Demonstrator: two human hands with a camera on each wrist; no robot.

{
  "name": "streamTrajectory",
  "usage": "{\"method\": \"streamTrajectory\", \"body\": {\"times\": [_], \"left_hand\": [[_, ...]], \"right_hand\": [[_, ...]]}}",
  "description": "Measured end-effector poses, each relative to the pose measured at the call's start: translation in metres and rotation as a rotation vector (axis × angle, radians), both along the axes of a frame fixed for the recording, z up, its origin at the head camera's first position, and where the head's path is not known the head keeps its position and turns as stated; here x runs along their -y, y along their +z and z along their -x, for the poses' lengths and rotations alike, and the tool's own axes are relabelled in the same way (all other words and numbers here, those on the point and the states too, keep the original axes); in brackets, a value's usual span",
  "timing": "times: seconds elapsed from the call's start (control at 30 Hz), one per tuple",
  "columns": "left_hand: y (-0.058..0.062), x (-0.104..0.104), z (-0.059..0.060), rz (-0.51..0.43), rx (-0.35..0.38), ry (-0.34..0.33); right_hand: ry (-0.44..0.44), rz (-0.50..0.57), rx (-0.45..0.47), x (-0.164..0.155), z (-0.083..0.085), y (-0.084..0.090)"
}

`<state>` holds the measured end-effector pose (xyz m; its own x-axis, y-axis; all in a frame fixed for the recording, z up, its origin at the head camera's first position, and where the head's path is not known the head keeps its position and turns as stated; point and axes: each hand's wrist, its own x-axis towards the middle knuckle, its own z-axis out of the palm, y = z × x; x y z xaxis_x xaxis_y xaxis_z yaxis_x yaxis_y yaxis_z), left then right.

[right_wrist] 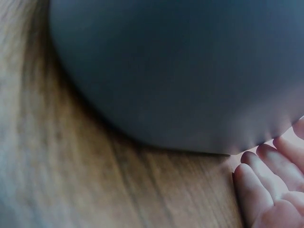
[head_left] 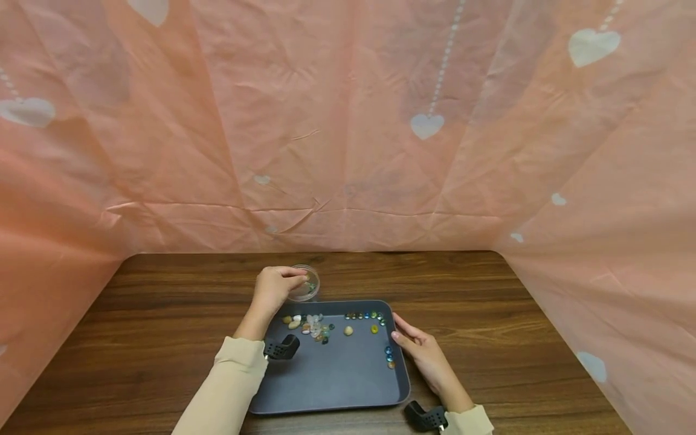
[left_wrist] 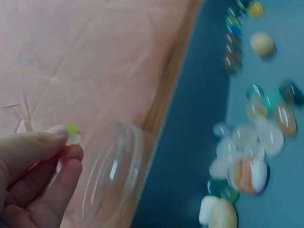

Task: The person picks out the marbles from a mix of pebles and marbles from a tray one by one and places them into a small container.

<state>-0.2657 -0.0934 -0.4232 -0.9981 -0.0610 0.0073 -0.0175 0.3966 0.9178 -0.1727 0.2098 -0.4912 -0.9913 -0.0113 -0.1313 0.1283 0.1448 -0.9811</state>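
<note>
My left hand (head_left: 273, 289) is raised over the round clear plastic container (head_left: 310, 294) behind the tray. Between its thumb and fingertips it pinches a small yellow-green glass pebble (left_wrist: 73, 130). A few small greenish pieces show inside the container. My right hand (head_left: 426, 356) is at the right side of the dark grey tray (head_left: 337, 386), fingertips touching its outer wall and thumb at the rim. In the tray's back left lies a cluster of whitish, green and striped stones (head_left: 315, 326). Glass pebbles (head_left: 367, 315) line the back right corner.
A beige round stone (head_left: 348, 331) and a yellow pebble (head_left: 374, 329) lie apart in the tray. Several blue and amber pebbles (head_left: 388, 356) sit along its right wall. The wooden table (head_left: 179, 314) is bordered by a pink curtain (head_left: 348, 151) with heart prints.
</note>
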Motion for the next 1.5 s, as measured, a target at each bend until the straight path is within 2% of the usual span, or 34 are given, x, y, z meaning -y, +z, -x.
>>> {"method": "streamTrajectory", "body": {"times": [0.1,0.27,0.4,0.7,0.87,0.97,1.03,1.1,1.17,1.27,1.37,1.5], "left_hand": [[-0.001,-0.002,0.0,0.156,-0.044,-0.019],[-0.005,-0.006,-0.001,0.259,-0.093,-0.051],[-0.006,-0.008,-0.001,0.307,-0.102,-0.063],[-0.005,-0.009,-0.001,0.299,-0.097,-0.071],[-0.004,-0.011,-0.003,0.187,-0.075,-0.057],[-0.005,-0.015,-0.005,0.028,-0.052,-0.077],[-0.006,-0.019,-0.008,-0.085,-0.033,-0.127],[-0.007,-0.024,-0.012,-0.194,0.001,-0.209],[-0.01,-0.03,-0.017,-0.25,0.036,-0.294],[-0.015,-0.045,-0.026,-0.296,0.083,-0.389],[-0.02,-0.061,-0.032,-0.326,0.118,-0.447],[-0.025,-0.077,-0.036,-0.335,0.165,-0.544]], "right_hand": [[-0.001,-0.005,0.004,0.0,-0.001,0.001],[0.001,0.003,0.006,0.001,0.0,0.001],[0.005,0.007,0.004,0.001,0.0,0.0],[0.007,-0.01,0.004,0.0,0.001,-0.001],[0.01,-0.003,0.001,0.0,0.0,0.0],[0.009,0.0,-0.002,0.0,0.0,0.0],[0.008,0.004,-0.002,-0.001,0.0,0.001],[0.007,0.007,0.001,-0.001,0.0,0.001],[0.007,0.012,0.004,-0.001,0.0,0.001],[0.004,0.012,0.006,-0.002,-0.001,0.001],[0.003,0.01,0.006,-0.002,-0.001,0.002],[0.004,0.012,0.005,-0.002,-0.001,0.002]]}}
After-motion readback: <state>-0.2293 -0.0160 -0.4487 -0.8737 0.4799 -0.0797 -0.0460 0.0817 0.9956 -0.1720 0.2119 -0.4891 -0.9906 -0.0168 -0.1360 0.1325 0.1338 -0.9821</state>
